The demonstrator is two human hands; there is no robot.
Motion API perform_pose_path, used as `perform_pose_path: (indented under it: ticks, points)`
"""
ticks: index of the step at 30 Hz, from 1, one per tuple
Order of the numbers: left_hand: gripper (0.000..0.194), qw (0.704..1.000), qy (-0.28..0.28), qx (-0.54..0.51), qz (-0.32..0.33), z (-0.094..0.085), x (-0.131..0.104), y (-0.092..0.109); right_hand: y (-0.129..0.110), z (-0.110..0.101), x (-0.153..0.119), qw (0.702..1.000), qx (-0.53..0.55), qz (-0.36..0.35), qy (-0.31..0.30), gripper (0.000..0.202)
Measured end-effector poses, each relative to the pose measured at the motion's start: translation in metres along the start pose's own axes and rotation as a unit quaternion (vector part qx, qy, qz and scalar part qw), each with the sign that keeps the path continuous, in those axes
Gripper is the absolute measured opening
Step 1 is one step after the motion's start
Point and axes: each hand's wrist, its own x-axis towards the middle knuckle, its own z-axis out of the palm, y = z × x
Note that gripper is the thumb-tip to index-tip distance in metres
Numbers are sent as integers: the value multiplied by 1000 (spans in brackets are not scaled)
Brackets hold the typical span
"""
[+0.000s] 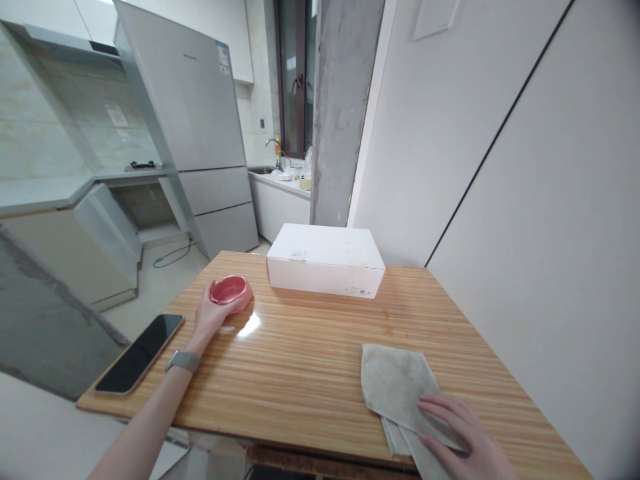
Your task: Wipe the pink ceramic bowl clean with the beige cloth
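Note:
At the table's left side, my left hand [206,319] grips a pink bowl [242,301], thumb along its near side and fingers around its left side. The bowl stands upright on the wooden table [280,360]. Near the front right, my right hand [463,430] holds a folded grey-beige cloth [395,377], which lies flat with one layer slipping out below. Part of the cloth is bunched between my thumb and fingers. A dark-screened phone [143,353] rests to the left of my left wrist.
A white closed box [325,277] sits at the table's back edge. A white wall [540,200] runs along the right side. Beyond the table are a grey fridge [200,107], a sink counter [280,200] and a bare concrete pillar [340,120].

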Motion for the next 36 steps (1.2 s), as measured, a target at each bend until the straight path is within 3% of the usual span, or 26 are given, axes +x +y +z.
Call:
perform_pose_path:
  ticks: [3,6,8,10,12,15,18,20,23,26,30,33,36]
  points:
    - [109,1000,-3,16,17,-2,-3,4,1,-3,0,999,-6,-5,-36,31]
    - [109,994,36,69,77,-5,-17,22,1,-3,-1,999,-8,-7,-44,27]
    - [96,985,70,78,134,-4,-35,40,1,-1,-2,999,-10,-7,-41,25]
    - [74,976,60,66,199,2,-60,59,1,1,-1,999,-3,-5,-35,27]
    - [49,964,10,61,257,13,-92,74,0,1,1,1000,15,-1,-24,32]
    - [24,933,-181,26,311,35,-147,92,-2,-1,4,999,41,5,-10,33]
    - [32,858,-356,23,370,55,-197,106,-3,-6,5,998,34,-11,-42,25]
    - [48,809,-403,30,427,66,-221,114,-1,-9,2,997,13,-21,-69,23]
    - [44,784,-393,47,478,81,-237,124,5,-11,-7,996,-21,-29,-76,29]
    - [16,779,-364,58,508,94,-239,130,13,-10,-18,997,-46,-40,-47,33]
    - [2,803,-349,14,484,108,-242,143,18,-8,-28,999,-46,-23,11,36]
    - [5,835,-331,-4,439,116,-252,157,18,-7,-32,999,-5,29,27,28]
    - [7,843,-310,-14,439,119,-266,167,17,-9,-34,986,49,151,56,30]
